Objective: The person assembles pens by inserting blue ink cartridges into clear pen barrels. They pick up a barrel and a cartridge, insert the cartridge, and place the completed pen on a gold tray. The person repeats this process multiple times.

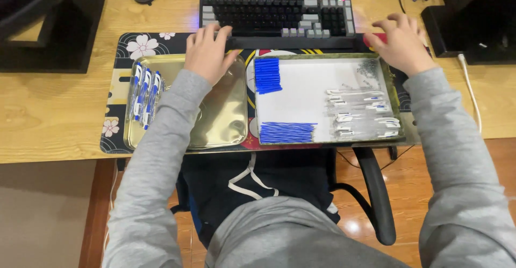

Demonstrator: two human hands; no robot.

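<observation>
Both hands (207, 50) (empty) at tray (215, 133) edges

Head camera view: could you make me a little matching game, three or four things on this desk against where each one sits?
Things:
1. assembled pens
2. blue refills
3. clear pen barrels
4. keyboard

Places:
A. right part of the white tray
B. beyond both trays, at the fingertips
C. left edge of the gold tray
D. left side of the white tray

Pairs: 1-C, 2-D, 3-A, 4-B
</observation>
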